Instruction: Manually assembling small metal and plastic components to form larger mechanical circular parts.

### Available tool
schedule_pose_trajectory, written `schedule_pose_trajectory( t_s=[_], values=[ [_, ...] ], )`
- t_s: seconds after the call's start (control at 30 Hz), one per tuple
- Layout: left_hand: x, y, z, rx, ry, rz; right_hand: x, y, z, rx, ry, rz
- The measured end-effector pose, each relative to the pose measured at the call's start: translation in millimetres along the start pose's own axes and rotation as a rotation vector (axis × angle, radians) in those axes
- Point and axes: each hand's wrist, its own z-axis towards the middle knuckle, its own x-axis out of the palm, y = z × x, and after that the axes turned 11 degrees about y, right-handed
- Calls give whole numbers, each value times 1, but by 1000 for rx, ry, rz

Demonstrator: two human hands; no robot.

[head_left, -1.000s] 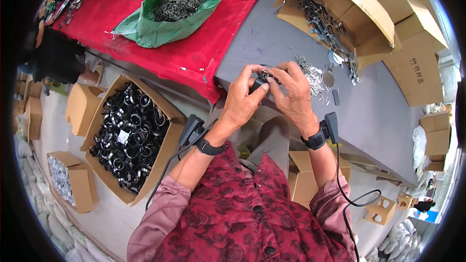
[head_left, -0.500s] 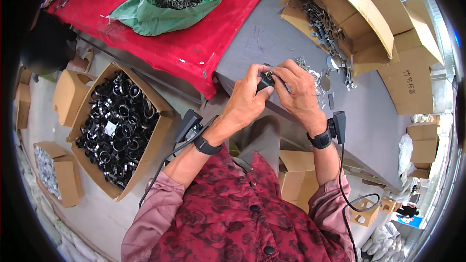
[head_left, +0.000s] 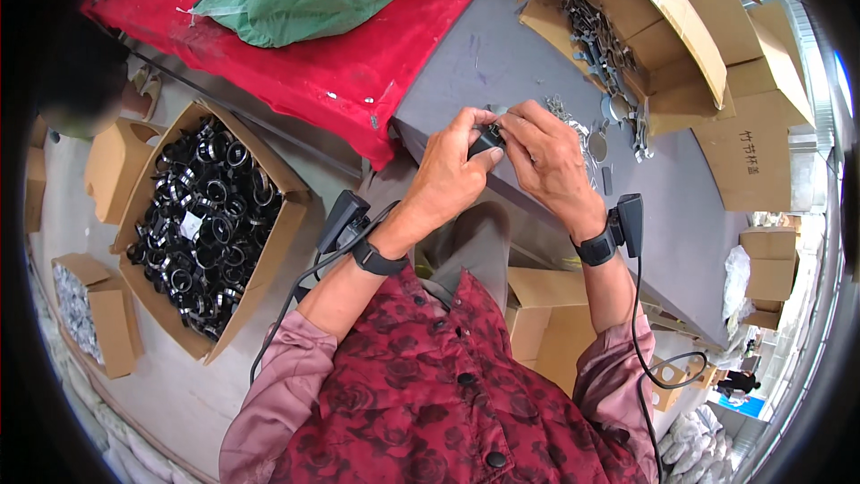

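My left hand point(head_left: 445, 177) is closed round a small black plastic part point(head_left: 485, 141), held up over the near edge of the grey table point(head_left: 470, 67). Against the part's right side, my right hand point(head_left: 553, 164) has its thumb and fingers pinched together. Whatever those fingertips grip is too small and covered to make out. Just beyond the right hand lie loose small metal clips point(head_left: 557, 110), a round metal disc point(head_left: 597, 146) and a short dark grey strip point(head_left: 607, 181).
A tipped cardboard box point(head_left: 685, 81) holds metal pieces at the table's right. On the red cloth point(head_left: 349, 76) rests a green sack point(head_left: 260, 2) of small metal parts. At left, a carton point(head_left: 267, 255) is full of black rings. Another carton point(head_left: 560, 327) stands below the table.
The whole view has shifted slightly. My hands remain together at the black part, and the right fingers have moved a little on it.
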Motion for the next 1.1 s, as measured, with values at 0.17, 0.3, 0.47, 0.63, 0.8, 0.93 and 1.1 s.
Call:
schedule_pose_trajectory(
  t_s=[0.17, 0.3, 0.47, 0.63, 0.8, 0.93, 1.1],
  values=[
    [2, 2, 3, 17, -16, -5, 1, 1, -1, 6, 7, -15],
    [3, 5, 2, 32, -26, -57, 3, 2, -1, -30, -2, -45],
    [0, 1, 2, 17, -7, -1, 4, 2, -3, -72, -25, -119],
    [-2, -2, 4, 13, -18, 25, 4, -4, -2, 64, -85, 116],
    [4, 6, 3, 105, -78, 80, 5, 0, -7, 122, -114, 136],
    [6, -8, -2, 85, -107, 161, 7, -1, -11, 149, -151, 125],
    [11, 4, 1, 235, -204, 222, 8, -2, -11, 147, -164, 154]
  ],
)
